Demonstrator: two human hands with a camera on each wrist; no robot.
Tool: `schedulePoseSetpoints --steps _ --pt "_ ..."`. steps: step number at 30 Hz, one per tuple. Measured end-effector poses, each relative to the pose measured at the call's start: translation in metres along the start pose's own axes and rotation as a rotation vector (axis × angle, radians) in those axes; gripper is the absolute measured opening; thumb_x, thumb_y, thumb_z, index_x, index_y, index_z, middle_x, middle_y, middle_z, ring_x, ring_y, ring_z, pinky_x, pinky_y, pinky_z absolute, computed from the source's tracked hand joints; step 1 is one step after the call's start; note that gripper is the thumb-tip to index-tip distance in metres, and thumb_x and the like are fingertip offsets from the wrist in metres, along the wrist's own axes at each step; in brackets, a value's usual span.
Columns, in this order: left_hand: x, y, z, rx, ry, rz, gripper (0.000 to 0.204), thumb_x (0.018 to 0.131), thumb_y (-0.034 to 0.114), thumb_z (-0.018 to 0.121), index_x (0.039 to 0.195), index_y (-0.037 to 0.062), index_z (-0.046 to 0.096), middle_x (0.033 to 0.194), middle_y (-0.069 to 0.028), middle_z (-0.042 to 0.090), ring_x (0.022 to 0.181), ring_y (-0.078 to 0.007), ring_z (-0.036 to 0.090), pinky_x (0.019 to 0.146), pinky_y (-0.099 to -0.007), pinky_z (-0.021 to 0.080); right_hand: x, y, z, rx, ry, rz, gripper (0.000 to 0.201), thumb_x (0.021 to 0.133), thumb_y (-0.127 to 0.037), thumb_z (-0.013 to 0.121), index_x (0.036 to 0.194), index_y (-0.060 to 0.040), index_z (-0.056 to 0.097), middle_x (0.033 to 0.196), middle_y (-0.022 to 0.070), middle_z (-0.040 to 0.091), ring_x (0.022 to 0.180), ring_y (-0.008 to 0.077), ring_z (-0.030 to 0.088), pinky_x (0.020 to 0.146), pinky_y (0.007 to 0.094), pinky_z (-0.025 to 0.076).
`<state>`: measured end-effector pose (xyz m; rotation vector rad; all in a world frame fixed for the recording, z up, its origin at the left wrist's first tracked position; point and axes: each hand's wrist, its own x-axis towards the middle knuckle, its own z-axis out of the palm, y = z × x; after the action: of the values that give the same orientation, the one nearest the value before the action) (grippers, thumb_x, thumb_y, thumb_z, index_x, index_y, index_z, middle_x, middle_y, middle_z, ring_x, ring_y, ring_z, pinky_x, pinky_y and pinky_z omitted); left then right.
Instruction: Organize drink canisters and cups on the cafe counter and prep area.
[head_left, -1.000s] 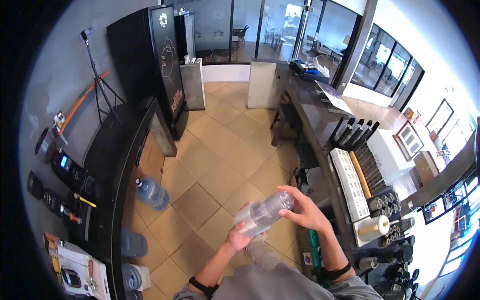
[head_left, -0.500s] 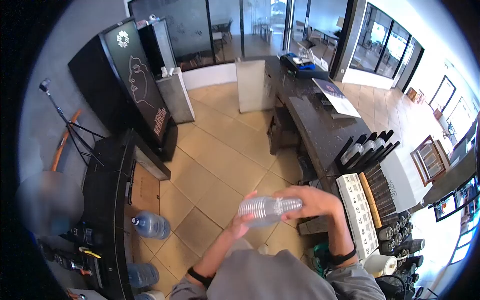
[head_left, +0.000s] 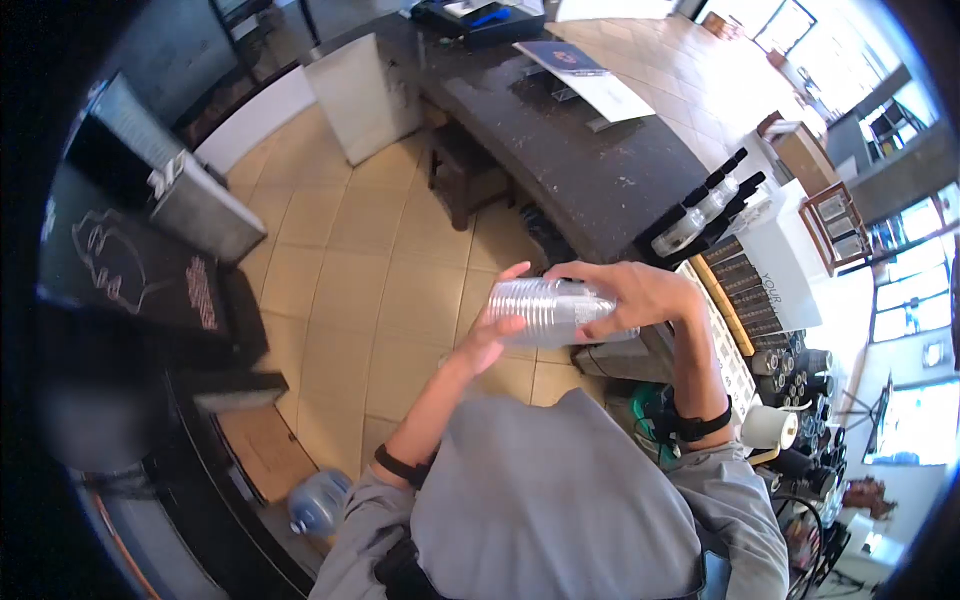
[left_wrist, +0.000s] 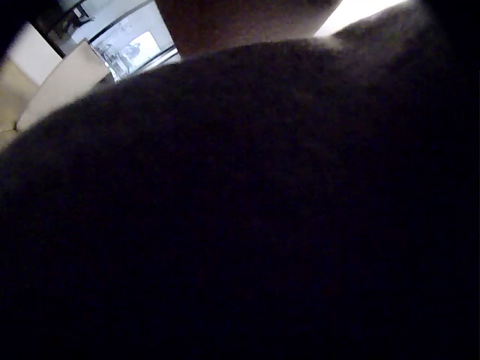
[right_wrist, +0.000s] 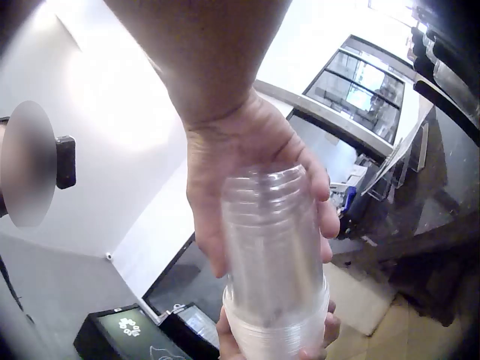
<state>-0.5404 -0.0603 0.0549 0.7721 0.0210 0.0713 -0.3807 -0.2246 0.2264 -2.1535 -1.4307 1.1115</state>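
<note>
Operator: Left hand (head_left: 482,346) and right hand (head_left: 642,293): what is their condition?

Technician: Both are clamped on one stack of clear cups (head_left: 545,312). The left hand grips the ribbed rim end; the right hand wraps round the narrower base end.

Operator: Specify the location of the stack.

Technician: Raised above the tiled floor (head_left: 390,230), in front of the grey garment (head_left: 570,480), and roughly level across the head view. The left wrist view is mostly dark; grip detail there cannot be read.

Operator: List the surroundings.

Technician: A dark counter (head_left: 600,170) extends beyond the hands, with a black rack (head_left: 727,169) near its right edge. A blue water bottle (head_left: 318,502) is at lower left.
</note>
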Motion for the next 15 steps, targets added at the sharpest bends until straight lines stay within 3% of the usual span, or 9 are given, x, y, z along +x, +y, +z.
schedulePoseSetpoints --steps 2,3,9,15 --pt "0.024 0.009 -0.019 0.026 -0.05 -0.048 0.099 0.074 0.037 0.081 0.155 0.0137 0.028 0.134 -0.0063 0.05 0.129 -0.0211 0.048 0.112 -0.0385 0.037 0.017 0.003 -0.013 -0.002 -0.038 0.102 0.08 0.075 -0.043 0.077 0.146 -0.0259 0.044 0.108 0.0189 0.072 0.098 0.0386 0.07 0.087 0.044 0.053" --pt "0.04 0.015 -0.031 0.014 -0.087 -0.077 0.1 0.074 0.037 0.08 0.155 0.0136 0.028 0.134 -0.006 0.05 0.13 -0.0214 0.048 0.112 -0.0389 0.037 0.027 0.007 -0.018 -0.009 -0.012 0.102 0.08 0.076 -0.037 0.078 0.147 -0.0212 0.044 0.109 0.0163 0.071 0.098 0.0344 0.07 0.087 0.0424 0.053" --pt "0.112 0.024 -0.051 -0.057 -0.249 -0.307 0.1 0.074 0.038 0.08 0.156 0.0165 0.027 0.136 -0.0068 0.051 0.13 -0.0232 0.049 0.112 -0.0412 0.038 0.033 0.012 -0.043 0.085 0.11 0.352 0.078 0.074 -0.037 0.078 0.145 -0.0238 0.046 0.111 0.0168 0.071 0.098 0.0367 0.069 0.086 0.0434 0.053" --pt "0.191 -0.001 -0.026 -0.106 -0.388 -0.475 0.102 0.073 0.038 0.081 0.157 0.017 0.026 0.137 -0.0077 0.05 0.131 -0.0244 0.049 0.113 -0.043 0.039 0.006 0.06 -0.063 0.127 0.246 0.462 0.08 0.073 -0.039 0.078 0.145 -0.0228 0.048 0.109 0.0173 0.071 0.099 0.0375 0.069 0.087 0.0451 0.053"
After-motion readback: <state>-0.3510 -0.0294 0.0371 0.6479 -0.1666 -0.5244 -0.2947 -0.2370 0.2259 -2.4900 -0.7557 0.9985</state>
